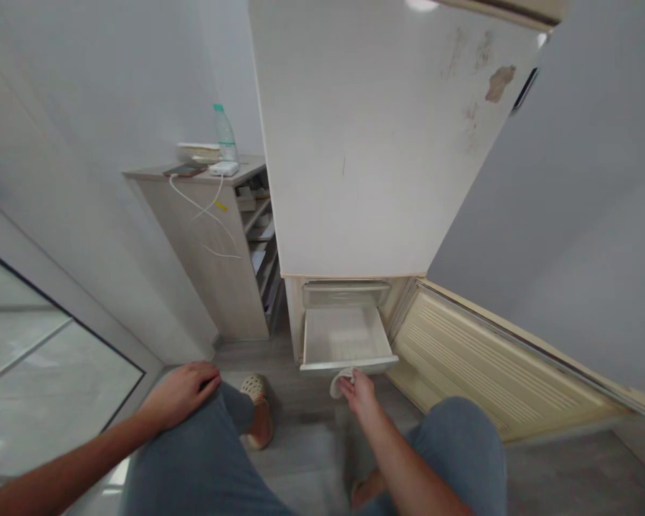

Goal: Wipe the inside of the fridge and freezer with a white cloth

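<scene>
A white cloth (341, 383) is held by my right hand (357, 391) just below the front edge of a pulled-out freezer drawer (347, 335). The drawer looks bare inside. Above it sits another compartment front (347, 294) within the white refrigerator (355, 143). My left hand (185, 390) rests on my left knee, fingers loosely spread and holding nothing.
The lower door (462, 351) hangs open at the right, low down. A wooden shelf unit (209, 251) on the left bears a plastic bottle (226, 136), a phone (185, 170) and a white device (224, 168) with dangling cables. A glass panel (43, 351) stands far left.
</scene>
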`<state>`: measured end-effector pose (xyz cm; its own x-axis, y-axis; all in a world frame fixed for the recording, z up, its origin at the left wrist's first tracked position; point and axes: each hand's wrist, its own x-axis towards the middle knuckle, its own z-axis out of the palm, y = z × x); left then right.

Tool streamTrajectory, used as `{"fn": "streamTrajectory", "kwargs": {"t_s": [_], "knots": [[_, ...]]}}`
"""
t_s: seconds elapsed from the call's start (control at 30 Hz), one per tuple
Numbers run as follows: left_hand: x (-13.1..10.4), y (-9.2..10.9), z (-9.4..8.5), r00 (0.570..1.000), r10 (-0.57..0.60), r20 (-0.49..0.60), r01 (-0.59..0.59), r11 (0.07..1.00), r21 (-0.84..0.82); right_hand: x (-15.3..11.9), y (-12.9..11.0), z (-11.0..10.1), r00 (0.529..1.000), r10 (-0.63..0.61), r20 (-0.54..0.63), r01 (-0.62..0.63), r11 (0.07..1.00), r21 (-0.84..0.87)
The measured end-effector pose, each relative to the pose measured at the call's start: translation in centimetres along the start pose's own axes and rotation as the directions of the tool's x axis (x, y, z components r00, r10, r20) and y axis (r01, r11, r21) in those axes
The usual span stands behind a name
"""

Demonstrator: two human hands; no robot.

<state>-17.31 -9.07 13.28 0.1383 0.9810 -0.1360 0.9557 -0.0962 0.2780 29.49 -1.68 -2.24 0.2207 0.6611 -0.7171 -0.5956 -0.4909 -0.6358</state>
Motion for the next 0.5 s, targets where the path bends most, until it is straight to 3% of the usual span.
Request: {"fn": "streamTrajectory", "kwargs": {"t_s": [0.1,0.17,0.2,0.23,0.3,0.37,0.4,0.47,0.5], "knots": [[0.8,2.5,1.1,0.998,-0.045,0.042,0.050,0.990,-0.129,-3.8,-2.1,1.3,0.995,-0.011,0.097,0.024,0.991,-0.135],[1.7,5.3,3.0,0.986,-0.153,0.066,0.167,0.898,-0.408,-6.5,-4.3,2.0,0.971,-0.022,0.240,0.083,0.965,-0.249],[2.2,7.1,4.3,0.967,-0.215,0.139,0.256,0.761,-0.597,-7.9,-5.6,2.3,0.941,-0.031,0.336,0.133,0.950,-0.284],[2.8,8.9,5.7,0.925,-0.283,0.254,0.372,0.536,-0.758,-9.3,-7.1,2.5,0.899,-0.042,0.437,0.187,0.937,-0.296],[3.7,12.7,8.9,0.887,-0.272,0.374,0.456,0.375,-0.807,-11.8,-10.1,2.8,0.791,-0.054,0.609,0.270,0.924,-0.269],[4.4,16.1,11.7,0.864,-0.134,0.486,0.503,0.180,-0.845,-13.4,-12.9,2.7,0.707,-0.052,0.705,0.313,0.917,-0.246],[4.7,17.5,12.8,0.864,0.011,0.504,0.504,0.017,-0.864,-13.8,-14.2,2.4,0.686,-0.047,0.726,0.333,0.908,-0.255],[5.0,19.8,14.1,0.870,0.217,0.443,0.487,-0.240,-0.840,-13.6,-16.3,1.5,0.678,-0.047,0.734,0.390,0.869,-0.305],[5.1,20.5,14.3,0.881,0.244,0.405,0.467,-0.319,-0.825,-13.1,-17.1,0.9,0.686,-0.049,0.726,0.421,0.840,-0.341]]}}
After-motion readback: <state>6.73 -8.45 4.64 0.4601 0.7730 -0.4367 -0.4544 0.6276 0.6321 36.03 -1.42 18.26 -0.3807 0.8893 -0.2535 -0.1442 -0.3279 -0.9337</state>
